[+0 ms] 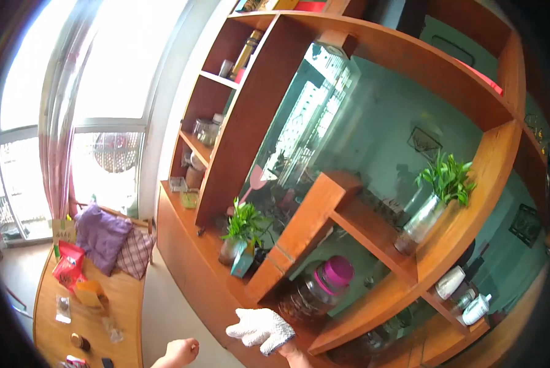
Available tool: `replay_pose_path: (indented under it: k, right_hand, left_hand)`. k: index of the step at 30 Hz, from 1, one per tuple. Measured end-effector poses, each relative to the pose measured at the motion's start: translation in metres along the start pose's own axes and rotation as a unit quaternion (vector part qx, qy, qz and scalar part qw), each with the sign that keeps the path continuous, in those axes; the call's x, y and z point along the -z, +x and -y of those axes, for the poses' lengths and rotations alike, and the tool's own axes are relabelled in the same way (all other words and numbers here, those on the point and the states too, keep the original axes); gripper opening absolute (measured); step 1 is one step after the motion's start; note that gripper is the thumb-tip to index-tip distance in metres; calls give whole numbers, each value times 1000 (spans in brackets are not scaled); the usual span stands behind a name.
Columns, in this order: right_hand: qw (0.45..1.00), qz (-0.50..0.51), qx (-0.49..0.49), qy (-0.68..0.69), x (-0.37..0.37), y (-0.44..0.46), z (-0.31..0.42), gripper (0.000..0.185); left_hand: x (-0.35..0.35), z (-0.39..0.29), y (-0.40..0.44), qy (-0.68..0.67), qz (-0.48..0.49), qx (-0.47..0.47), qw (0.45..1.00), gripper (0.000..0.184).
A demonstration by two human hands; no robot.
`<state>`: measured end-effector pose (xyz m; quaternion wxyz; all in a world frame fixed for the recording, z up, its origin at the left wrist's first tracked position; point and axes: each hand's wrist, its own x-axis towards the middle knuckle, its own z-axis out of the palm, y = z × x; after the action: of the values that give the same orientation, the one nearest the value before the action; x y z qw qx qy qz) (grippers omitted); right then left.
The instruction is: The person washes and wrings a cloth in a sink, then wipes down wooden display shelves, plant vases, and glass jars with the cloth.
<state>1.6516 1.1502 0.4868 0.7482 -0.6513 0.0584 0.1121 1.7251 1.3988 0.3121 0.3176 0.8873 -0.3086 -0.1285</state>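
My right hand wears a white fuzzy glove, and its fingers point left, somewhat apart, with nothing seen in them. It is in front of the lower ledge of the wooden shelf unit; whether it touches the wood I cannot tell. Bare and curled into a loose fist, my left hand is at the bottom edge, with nothing visible in it. Close to the glove stands a large glass jar with a pink lid. A potted green plant and a small teal box sit on the ledge.
A second plant in a glass vase stands on a higher shelf, with white cups lower right. At left, a wooden table holds a red bag, a purple cushion and small items. Curtained windows are behind it.
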Motion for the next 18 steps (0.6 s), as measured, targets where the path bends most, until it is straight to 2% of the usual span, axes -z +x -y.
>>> replay_pose_path:
  k: [1, 2, 3, 4, 5, 6, 8, 10, 11, 12, 14, 16, 17, 18]
  right_hand:
    - [979, 11, 125, -164, 23, 21, -28, 26]
    - [978, 11, 128, -164, 34, 44, -25, 26]
    - [931, 50, 256, -256, 44, 61, -26, 24]
    - [858, 86, 374, -340, 42, 72, -14, 23]
    - [807, 63, 413, -417, 43, 77, 2, 23]
    - [839, 33, 333, -429, 31, 80, 26, 25]
    - [938, 41, 259, -226, 31, 106, 41, 24]
    - [932, 97, 287, -200, 2, 133, 111, 22]
    - [933, 89, 268, -224, 16, 151, 108, 18]
    - [932, 82, 249, -251, 44, 177, 91, 16]
    - [846, -159, 281, -423, 112, 262, 2, 13]
    - [704, -33, 465, -536, 45, 244, 127, 14]
    - [668, 76, 462, -578, 56, 263, 134, 21]
    - [667, 74, 462, -579, 62, 276, 139, 21]
  left_hand:
    - [5, 5, 12, 3, 4, -22, 1000, 13]
    - [10, 10, 25, 5, 11, -42, 999, 14]
    - [15, 17, 38, 7, 14, -41, 999, 14]
    - [18, 22, 52, 4, 16, -19, 1000, 13]
    - [22, 25, 69, 0, 19, 2, 1000, 14]
    - [30, 27, 84, -10, 46, 21, 999, 20]
    - [40, 42, 112, -9, 26, -5, 1000, 20]
    - [55, 52, 148, 6, 11, -16, 1000, 19]
    - [61, 60, 151, 13, 5, -21, 1000, 18]
    - [79, 56, 160, -42, 3, 18, 999, 16]
    - [96, 68, 181, -21, -27, 30, 999, 14]
    - [112, 71, 198, -54, -36, 72, 995, 14]
    - [116, 74, 206, -56, -34, 71, 995, 14]
    - [121, 78, 217, -58, -35, 73, 995, 14]
